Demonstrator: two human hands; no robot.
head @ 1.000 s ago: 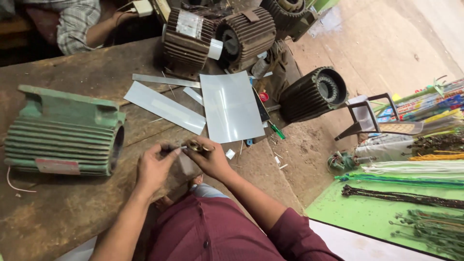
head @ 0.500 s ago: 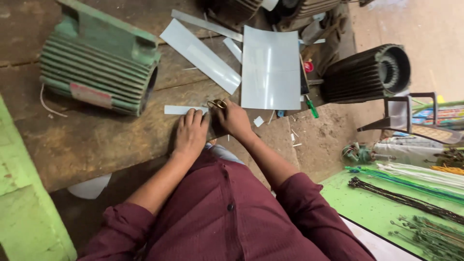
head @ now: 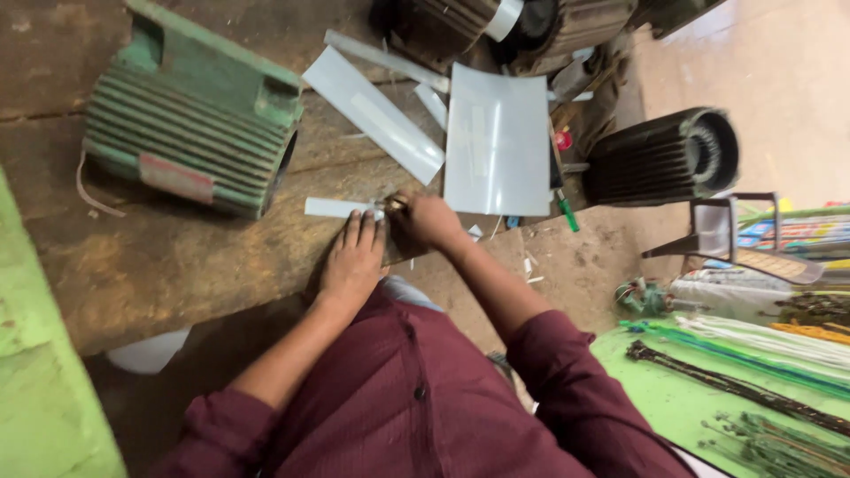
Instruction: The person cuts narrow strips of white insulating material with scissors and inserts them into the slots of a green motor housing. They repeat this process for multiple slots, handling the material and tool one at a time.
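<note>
Pressing: left hand (head: pixel 352 257) lies flat, fingers together, on narrow white paper strip (head: pixel 338 208) (on worn wooden counter (head: pixel 177 257)).
Gripping: right hand (head: pixel 431 219) clamps small metal tool (head: pixel 392 204) at strip's end.

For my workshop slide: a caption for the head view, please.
Left hand flat on a white strip, right hand at its end, beside a green motor housing.

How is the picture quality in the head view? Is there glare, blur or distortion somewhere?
Head view: glare whitens the large pale sheet and the floor at upper right; the left hand and right hand look slightly soft; the green motor housing looks bent by the wide lens; the lower left corner lies in shadow.
</note>
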